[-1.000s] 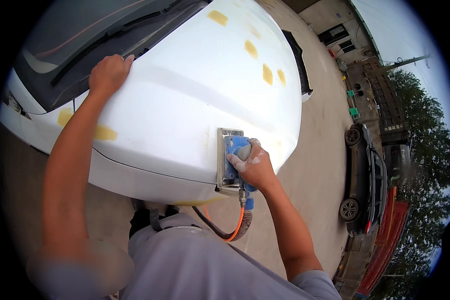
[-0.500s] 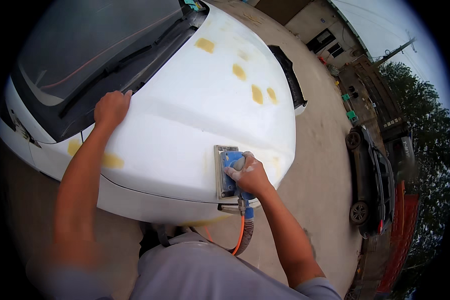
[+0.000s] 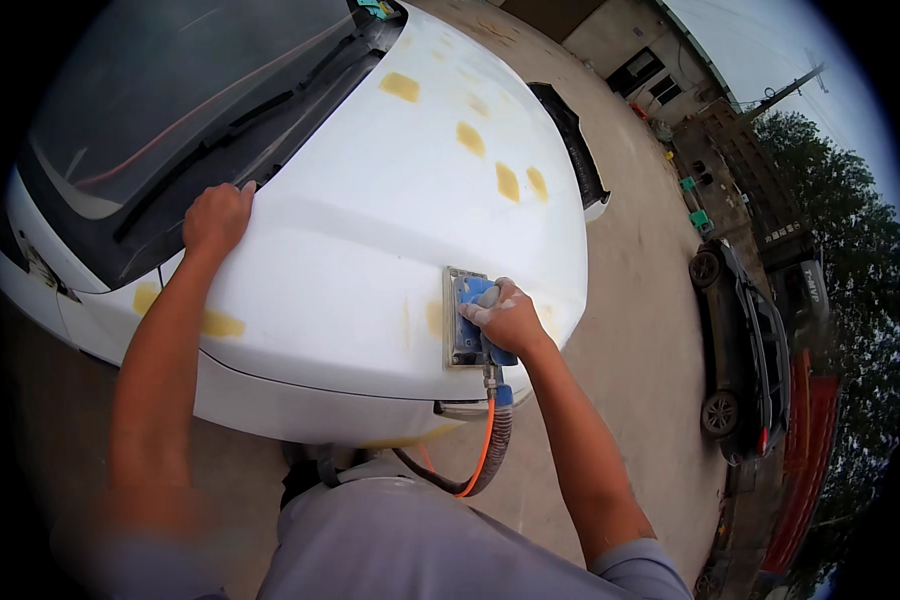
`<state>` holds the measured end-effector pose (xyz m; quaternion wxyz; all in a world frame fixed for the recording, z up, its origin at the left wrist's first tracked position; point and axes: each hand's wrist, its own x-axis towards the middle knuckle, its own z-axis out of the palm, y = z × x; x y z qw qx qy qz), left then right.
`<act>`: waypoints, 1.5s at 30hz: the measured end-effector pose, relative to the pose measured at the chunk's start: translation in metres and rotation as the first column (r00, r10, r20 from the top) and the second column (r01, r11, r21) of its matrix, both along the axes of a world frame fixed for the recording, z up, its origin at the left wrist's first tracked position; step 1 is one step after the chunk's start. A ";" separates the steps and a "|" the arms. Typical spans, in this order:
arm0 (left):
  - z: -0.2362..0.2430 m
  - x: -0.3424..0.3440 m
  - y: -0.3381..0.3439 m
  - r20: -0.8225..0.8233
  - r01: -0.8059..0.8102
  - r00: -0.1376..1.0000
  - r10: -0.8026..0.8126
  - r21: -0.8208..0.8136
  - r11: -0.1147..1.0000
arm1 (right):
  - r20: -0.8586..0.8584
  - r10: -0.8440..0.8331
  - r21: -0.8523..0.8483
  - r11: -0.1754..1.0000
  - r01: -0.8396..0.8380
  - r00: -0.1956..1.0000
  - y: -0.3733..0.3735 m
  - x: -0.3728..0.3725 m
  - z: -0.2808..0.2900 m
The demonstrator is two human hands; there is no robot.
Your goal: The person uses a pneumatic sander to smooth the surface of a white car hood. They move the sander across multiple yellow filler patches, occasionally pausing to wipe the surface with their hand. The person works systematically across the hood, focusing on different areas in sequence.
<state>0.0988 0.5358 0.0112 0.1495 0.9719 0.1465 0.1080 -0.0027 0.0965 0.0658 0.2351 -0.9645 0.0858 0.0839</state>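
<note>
In my right hand [image 3: 507,315] is a blue air sander [image 3: 467,335], its rectangular pad lying against the white car hood [image 3: 370,240] near the front side edge. My fingers wrap its rounded top, with pale dust on them. An orange air line [image 3: 483,455] and a ribbed grey hose [image 3: 498,440] drop from the sander toward my body. My left hand [image 3: 218,217] is closed over the hood's rear edge beside the windshield, its fingertips partly hidden. A yellow filler patch [image 3: 434,318] shows just left of the pad.
More yellow patches [image 3: 470,139] dot the hood's far half, and another [image 3: 222,324] lies by my left forearm. Wipers [image 3: 210,145] rest below the windshield. A dark front part [image 3: 575,140] juts beyond the hood. A dark car [image 3: 745,350] stands on the concrete ground [image 3: 640,300] to the right.
The sander in my right hand has shifted slightly right and away from me, uncovering the yellow patch to its left. My left hand stays on the hood edge.
</note>
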 end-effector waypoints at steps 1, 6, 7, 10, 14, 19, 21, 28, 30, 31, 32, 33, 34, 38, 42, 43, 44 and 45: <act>0.000 -0.002 0.000 0.008 -0.008 1.000 0.008 0.001 1.000 | 0.003 0.027 -0.019 0.999 -0.026 1.000 0.003 0.002 -0.001; 0.005 0.000 -0.003 -0.038 -0.015 0.999 0.013 -0.048 0.999 | -0.090 0.201 -0.023 0.979 -0.204 0.975 0.023 -0.046 0.002; 0.004 0.002 -0.004 -0.056 -0.013 0.998 0.011 -0.052 0.999 | -0.029 0.242 -0.097 0.965 -0.244 0.970 0.022 -0.051 -0.003; 0.002 0.000 0.001 -0.055 -0.007 0.998 0.005 -0.035 0.999 | -0.074 0.124 -0.074 0.989 -0.130 0.989 0.015 -0.021 -0.002; 0.002 0.002 0.000 -0.050 -0.020 0.999 0.019 -0.016 1.000 | -0.098 0.050 -0.044 0.998 -0.054 0.994 0.011 0.001 0.003; -0.005 0.005 -0.002 -0.011 -0.010 1.000 0.010 0.014 1.000 | -0.112 0.185 -0.021 0.982 -0.188 0.976 0.025 -0.053 -0.001; -0.002 -0.001 0.001 -0.059 -0.043 0.997 0.041 -0.023 0.999 | -0.131 0.155 -0.032 0.987 -0.160 0.979 0.027 -0.051 0.003; 0.005 0.001 -0.007 -0.036 -0.028 0.999 0.027 -0.005 1.000 | -0.059 0.055 -0.042 0.997 -0.058 0.997 0.005 -0.021 0.005; -0.002 0.005 -0.004 -0.029 -0.020 0.999 0.020 0.005 1.000 | -0.043 0.175 -0.087 0.980 -0.178 0.984 0.006 -0.047 -0.006; -0.004 0.006 -0.003 -0.033 -0.004 0.999 0.005 0.026 1.000 | -0.040 0.172 -0.041 0.984 -0.173 0.984 0.008 -0.061 -0.013; -0.005 0.006 -0.002 -0.037 0.014 0.999 -0.012 0.048 0.999 | -0.039 0.167 0.005 0.986 -0.167 0.985 0.010 -0.069 -0.017; -0.007 0.005 0.000 -0.050 -0.017 0.999 0.019 0.021 1.000 | -0.037 0.175 -0.026 0.984 -0.176 0.984 0.009 -0.062 -0.017; -0.004 0.001 0.002 -0.062 -0.039 0.997 0.039 0.005 0.999 | -0.031 0.174 -0.047 0.983 -0.175 0.984 0.013 -0.052 -0.011; 0.004 0.002 -0.003 -0.067 -0.042 0.997 0.042 0.015 0.999 | -0.098 0.039 0.003 0.999 -0.039 0.994 0.012 -0.001 0.011; -0.004 0.006 -0.005 -0.018 -0.029 0.999 0.029 0.023 0.999 | -0.154 0.135 -0.016 0.990 -0.139 0.979 0.010 -0.031 0.007; -0.002 0.008 -0.009 -0.044 -0.025 0.999 0.026 0.018 1.000 | -0.119 0.167 -0.003 0.986 -0.168 0.979 0.005 -0.048 -0.005; -0.002 0.006 -0.008 -0.075 -0.024 0.997 0.026 0.020 1.000 | -0.088 0.201 0.017 0.979 -0.201 0.976 0.006 -0.062 -0.011; -0.005 0.006 -0.002 -0.074 -0.041 0.996 0.041 0.011 0.999 | -0.072 0.208 0.011 0.978 -0.208 0.975 0.008 -0.069 -0.011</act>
